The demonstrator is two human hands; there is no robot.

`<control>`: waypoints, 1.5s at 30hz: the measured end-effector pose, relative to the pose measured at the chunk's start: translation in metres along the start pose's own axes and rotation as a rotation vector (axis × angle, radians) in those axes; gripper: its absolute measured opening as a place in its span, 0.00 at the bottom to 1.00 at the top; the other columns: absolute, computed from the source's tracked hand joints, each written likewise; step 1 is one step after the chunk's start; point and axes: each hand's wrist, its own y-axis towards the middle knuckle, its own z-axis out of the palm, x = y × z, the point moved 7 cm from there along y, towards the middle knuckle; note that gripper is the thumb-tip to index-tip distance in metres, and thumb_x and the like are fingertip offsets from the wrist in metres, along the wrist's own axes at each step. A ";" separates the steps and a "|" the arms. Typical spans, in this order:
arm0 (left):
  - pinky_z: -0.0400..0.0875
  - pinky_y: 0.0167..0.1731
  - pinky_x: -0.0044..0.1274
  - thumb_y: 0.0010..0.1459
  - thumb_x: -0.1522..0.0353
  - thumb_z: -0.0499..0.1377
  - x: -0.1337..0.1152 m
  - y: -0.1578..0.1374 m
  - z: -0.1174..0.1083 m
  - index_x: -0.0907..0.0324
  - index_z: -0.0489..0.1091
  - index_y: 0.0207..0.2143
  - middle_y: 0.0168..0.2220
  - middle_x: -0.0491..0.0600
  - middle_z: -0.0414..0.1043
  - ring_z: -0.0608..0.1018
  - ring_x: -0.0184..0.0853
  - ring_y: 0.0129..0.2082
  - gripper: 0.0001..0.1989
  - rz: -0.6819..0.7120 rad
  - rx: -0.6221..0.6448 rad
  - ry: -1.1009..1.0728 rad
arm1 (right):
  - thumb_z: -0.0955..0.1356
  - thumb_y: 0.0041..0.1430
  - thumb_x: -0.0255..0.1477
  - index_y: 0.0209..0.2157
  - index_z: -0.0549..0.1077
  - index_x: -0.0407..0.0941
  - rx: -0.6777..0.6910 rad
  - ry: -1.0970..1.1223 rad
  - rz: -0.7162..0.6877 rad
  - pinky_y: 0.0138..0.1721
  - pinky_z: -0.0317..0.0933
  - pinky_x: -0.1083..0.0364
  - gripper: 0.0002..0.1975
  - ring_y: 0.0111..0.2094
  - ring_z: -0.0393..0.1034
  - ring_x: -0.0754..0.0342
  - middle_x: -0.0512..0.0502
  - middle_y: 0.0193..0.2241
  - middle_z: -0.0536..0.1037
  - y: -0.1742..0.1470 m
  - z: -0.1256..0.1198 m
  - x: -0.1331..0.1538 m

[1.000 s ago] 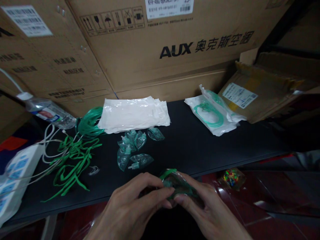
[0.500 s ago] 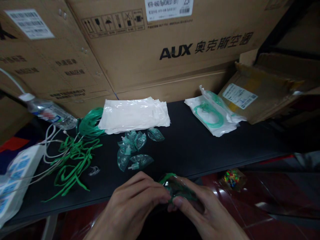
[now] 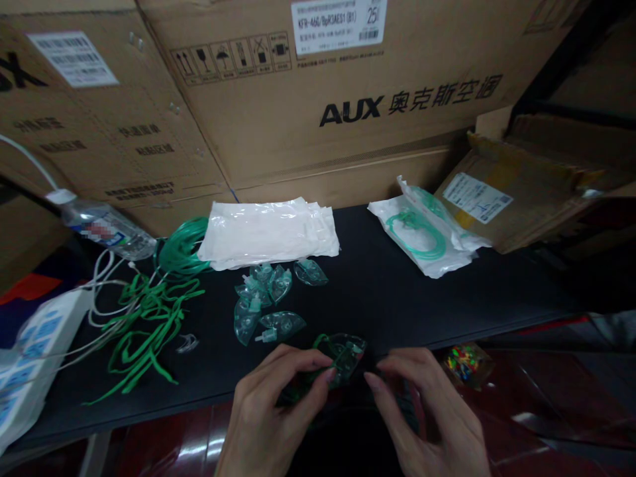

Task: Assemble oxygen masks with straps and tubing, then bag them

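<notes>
Near the table's front edge, my left hand [image 3: 283,394] pinches a clear green oxygen mask [image 3: 348,354] between thumb and fingers. A green elastic strap [image 3: 322,340] loops at the mask's upper left. To the right, my right hand [image 3: 422,397] is apart from the mask, its thumb and fingertips separated with nothing visible between them. Just beyond my left hand lie several other green masks [image 3: 281,324] with pale connectors. Farther left rests a tangle of green elastic straps [image 3: 144,338], beside a small clear piece [image 3: 187,343].
White packets [image 3: 268,232] lie stacked at the back, beside coiled green tubing [image 3: 181,245]. Bagged tubing [image 3: 422,232] sits at right. A bottle [image 3: 106,225], white cables and a power strip [image 3: 37,358] occupy the left. Large cartons [image 3: 258,132] stand behind.
My right hand has let go of the mask and moved right, its fingers now apart. The mask stays in my left hand, now a little farther forward over the table edge.
</notes>
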 end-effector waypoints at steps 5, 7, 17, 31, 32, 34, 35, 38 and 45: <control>0.78 0.32 0.15 0.58 0.78 0.67 -0.001 -0.002 0.005 0.54 0.79 0.40 0.33 0.41 0.82 0.83 0.28 0.29 0.11 -0.012 -0.005 -0.018 | 0.66 0.65 0.15 0.53 0.71 0.47 0.115 0.047 -0.155 0.39 0.76 0.59 0.18 0.36 0.79 0.55 0.46 0.37 0.78 0.003 0.012 0.018; 0.77 0.31 0.15 0.58 0.77 0.67 0.000 -0.005 0.006 0.53 0.79 0.41 0.33 0.40 0.82 0.83 0.27 0.29 0.12 -0.022 0.002 -0.019 | 0.66 0.65 0.15 0.53 0.71 0.46 0.122 0.031 -0.189 0.39 0.76 0.59 0.18 0.36 0.79 0.55 0.46 0.37 0.78 0.004 0.015 0.020; 0.77 0.34 0.14 0.57 0.79 0.66 0.004 -0.012 0.007 0.51 0.78 0.43 0.34 0.39 0.83 0.83 0.26 0.30 0.15 -0.034 -0.011 0.002 | 0.64 0.69 0.19 0.50 0.72 0.42 0.120 -0.174 -0.348 0.44 0.77 0.57 0.11 0.40 0.81 0.52 0.40 0.40 0.79 0.004 0.020 0.023; 0.79 0.26 0.16 0.54 0.74 0.67 0.011 -0.032 0.002 0.55 0.77 0.35 0.30 0.41 0.82 0.83 0.30 0.24 0.07 -0.255 -0.323 -0.023 | 0.60 0.72 0.20 0.45 0.67 0.47 0.190 -0.182 -0.182 0.37 0.75 0.60 0.09 0.32 0.80 0.55 0.47 0.33 0.77 -0.001 0.023 0.020; 0.79 0.25 0.16 0.54 0.74 0.68 0.012 -0.034 0.001 0.55 0.77 0.35 0.30 0.41 0.83 0.83 0.30 0.24 0.07 -0.264 -0.343 -0.027 | 0.60 0.72 0.20 0.45 0.67 0.47 0.193 -0.173 -0.172 0.37 0.75 0.61 0.09 0.32 0.79 0.56 0.47 0.33 0.77 -0.002 0.022 0.019; 0.79 0.24 0.17 0.54 0.73 0.68 0.015 -0.036 -0.001 0.55 0.77 0.35 0.30 0.42 0.83 0.84 0.31 0.25 0.06 -0.286 -0.367 -0.025 | 0.61 0.71 0.20 0.44 0.67 0.47 0.193 -0.162 -0.156 0.37 0.74 0.61 0.09 0.32 0.79 0.56 0.47 0.34 0.77 -0.004 0.017 0.016; 0.79 0.24 0.17 0.54 0.72 0.68 0.017 -0.038 -0.003 0.56 0.77 0.34 0.30 0.42 0.83 0.84 0.32 0.25 0.06 -0.305 -0.384 -0.019 | 0.62 0.70 0.19 0.44 0.67 0.47 0.192 -0.156 -0.151 0.37 0.74 0.62 0.09 0.31 0.79 0.57 0.47 0.34 0.77 -0.005 0.015 0.015; 0.78 0.23 0.16 0.54 0.71 0.69 0.023 -0.043 -0.007 0.56 0.77 0.34 0.29 0.42 0.83 0.83 0.31 0.23 0.05 -0.346 -0.431 -0.001 | 0.64 0.68 0.18 0.44 0.67 0.47 0.214 -0.134 -0.153 0.38 0.73 0.64 0.10 0.31 0.79 0.58 0.49 0.33 0.77 -0.009 0.011 0.012; 0.82 0.35 0.19 0.55 0.74 0.67 0.014 -0.036 -0.003 0.53 0.77 0.43 0.34 0.42 0.85 0.86 0.33 0.31 0.13 -0.180 -0.320 0.085 | 0.65 0.66 0.18 0.44 0.69 0.49 0.243 0.008 -0.116 0.37 0.74 0.64 0.12 0.33 0.80 0.57 0.51 0.33 0.79 -0.004 0.014 0.012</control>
